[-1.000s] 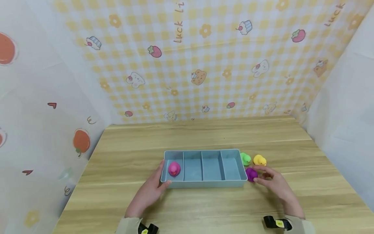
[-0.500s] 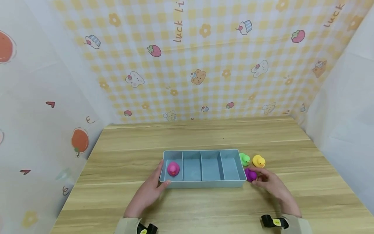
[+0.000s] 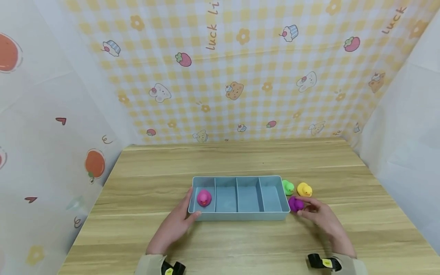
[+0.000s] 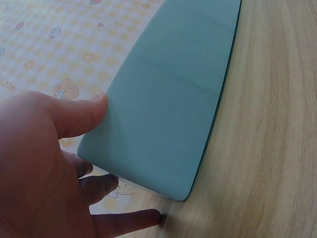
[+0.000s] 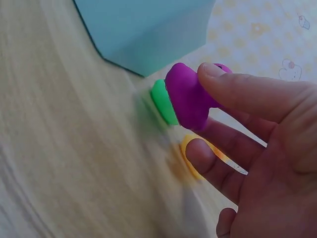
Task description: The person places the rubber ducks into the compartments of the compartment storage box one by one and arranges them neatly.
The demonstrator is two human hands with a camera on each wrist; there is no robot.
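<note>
A light blue tray with several compartments (image 3: 242,216) stands on the table, a pink toy duck (image 3: 204,198) in its leftmost compartment. My left hand (image 3: 174,225) holds the tray's left end, thumb at the front corner and fingers along the end wall. In the left wrist view the thumb lies at the rim of the tray (image 4: 158,99). Beside the tray's right end, my right hand (image 3: 323,217) pinches a purple toy duck (image 3: 296,204) between thumb and fingers; the right wrist view shows this purple duck (image 5: 187,96) close up, partly behind the thumb.
A green toy duck (image 3: 288,187) sits against the tray's right end, partly hidden by its wall. Slightly farther right is a yellow toy duck (image 3: 304,189). Behind the wooden table (image 3: 227,160) hangs a checked cloth (image 3: 213,76), with white cloth on both sides.
Between my right fingers the purple duck has turned a little, its head now toward the right. The left hand and the tray stay in place.
</note>
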